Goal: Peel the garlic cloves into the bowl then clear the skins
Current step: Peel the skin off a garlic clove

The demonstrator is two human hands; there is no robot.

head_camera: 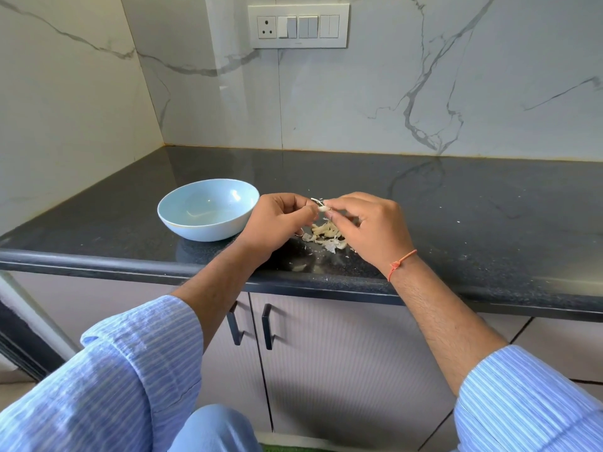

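**Garlic clove pinched between both hands over a dark counter**

A marble-patterned wall with grey veins backs a dark speckled countertop, which runs into a corner at the left. High on the wall sits a white switch plate with one three-pin socket and a row of rocker switches; a tiny mark near its lower edge is too small to read, and no other writing or brand shows anywhere. Below the counter edge are pale ribbed cabinet doors with two black handles.

A light blue bowl stands upright on the counter, left of the hands. Something pale lies in its bottom, though whether that is peeled cloves or a reflection cannot be told.

The left hand and right hand meet just above the counter, fingertips together. Both pinch one small white garlic clove, with a thin strip of skin sticking up from it. The fingers of both hands are curled inward around that pinch.

Directly beneath the hands, on the countertop, lies a loose heap of garlic cloves and skins, just to the right of the bowl and not touching it. Small white flecks of skin scatter around the heap toward the counter's front edge.

The right wrist wears an orange thread. Both forearms emerge from rolled blue-and-white striped sleeves.
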